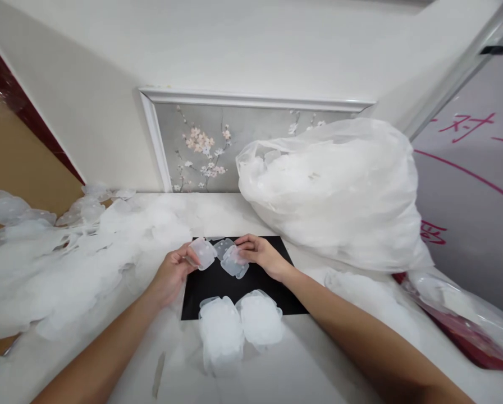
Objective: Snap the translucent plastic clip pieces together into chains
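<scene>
My left hand (pixel 176 271) pinches a translucent plastic piece (pixel 203 253), squarish with rounded corners, above the left part of a black mat (pixel 218 286). My right hand (pixel 263 255) has its fingers closed on another translucent plastic piece (pixel 236 262) over the mat's middle. Behind that one, a further clear piece (pixel 223 247) partly shows; whether a hand holds it I cannot tell. Nearer to me, two stacks of the same pieces, a left stack (pixel 222 331) and a right stack (pixel 260 320), stand side by side across the mat's front edge.
A big heap of loose translucent pieces (pixel 66 269) covers the table's left side. At the back right rests a bulging clear bag (pixel 339 191) full of white pieces. More plastic wrapping over something red (pixel 466 331) lies at far right. A wall (pixel 234 50) closes off the back.
</scene>
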Action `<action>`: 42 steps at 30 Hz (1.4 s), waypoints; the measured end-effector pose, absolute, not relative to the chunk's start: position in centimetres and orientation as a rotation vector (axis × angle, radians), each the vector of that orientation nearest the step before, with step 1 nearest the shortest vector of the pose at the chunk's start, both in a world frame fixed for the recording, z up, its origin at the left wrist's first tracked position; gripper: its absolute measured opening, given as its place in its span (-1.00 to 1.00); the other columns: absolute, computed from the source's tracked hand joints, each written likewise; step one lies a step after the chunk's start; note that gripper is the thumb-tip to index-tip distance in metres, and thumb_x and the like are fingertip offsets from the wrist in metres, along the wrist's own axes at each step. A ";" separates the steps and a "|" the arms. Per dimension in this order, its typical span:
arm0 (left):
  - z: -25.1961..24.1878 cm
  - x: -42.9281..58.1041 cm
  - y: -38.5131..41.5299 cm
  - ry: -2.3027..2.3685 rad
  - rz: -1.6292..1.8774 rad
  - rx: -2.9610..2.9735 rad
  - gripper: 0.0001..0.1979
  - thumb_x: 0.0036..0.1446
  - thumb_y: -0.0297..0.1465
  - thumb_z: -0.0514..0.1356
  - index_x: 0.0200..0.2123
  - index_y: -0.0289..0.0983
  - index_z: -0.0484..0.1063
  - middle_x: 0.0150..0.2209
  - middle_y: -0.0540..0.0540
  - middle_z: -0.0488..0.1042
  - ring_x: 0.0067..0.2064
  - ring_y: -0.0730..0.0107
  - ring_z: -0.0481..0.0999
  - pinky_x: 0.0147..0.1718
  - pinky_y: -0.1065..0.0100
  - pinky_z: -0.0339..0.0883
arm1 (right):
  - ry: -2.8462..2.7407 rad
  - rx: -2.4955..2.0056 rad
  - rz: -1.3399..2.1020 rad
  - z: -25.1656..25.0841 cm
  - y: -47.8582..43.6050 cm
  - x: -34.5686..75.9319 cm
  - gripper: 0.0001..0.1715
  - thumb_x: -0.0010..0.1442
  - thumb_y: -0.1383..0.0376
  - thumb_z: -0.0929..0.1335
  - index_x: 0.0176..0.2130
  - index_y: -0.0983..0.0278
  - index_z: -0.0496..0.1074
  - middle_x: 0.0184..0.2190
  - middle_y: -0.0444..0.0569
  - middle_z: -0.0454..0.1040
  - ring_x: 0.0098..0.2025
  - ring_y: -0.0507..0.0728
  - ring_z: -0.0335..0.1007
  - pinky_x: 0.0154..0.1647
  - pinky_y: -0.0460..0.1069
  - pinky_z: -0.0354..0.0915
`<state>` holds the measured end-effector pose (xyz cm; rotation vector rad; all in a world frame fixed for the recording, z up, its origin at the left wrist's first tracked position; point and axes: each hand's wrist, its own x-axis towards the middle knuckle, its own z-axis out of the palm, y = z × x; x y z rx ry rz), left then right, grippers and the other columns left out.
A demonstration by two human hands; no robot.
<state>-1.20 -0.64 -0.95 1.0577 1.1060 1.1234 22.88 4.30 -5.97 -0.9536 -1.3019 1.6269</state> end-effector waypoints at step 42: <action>-0.8 -2.0 -0.5 1.125 0.792 1.566 -0.63 -0.16 -0.53 0.30 -0.22 -0.11 0.63 0.27 -0.08 0.30 0.21 -0.09 0.33 0.02 0.15 0.38 | -1.861 -0.719 1.354 -5.4 4.1 23.7 -0.78 0.13 0.39 0.30 -0.19 0.26 0.46 0.24 0.10 0.26 -0.08 0.13 0.50 -0.06 0.08 0.39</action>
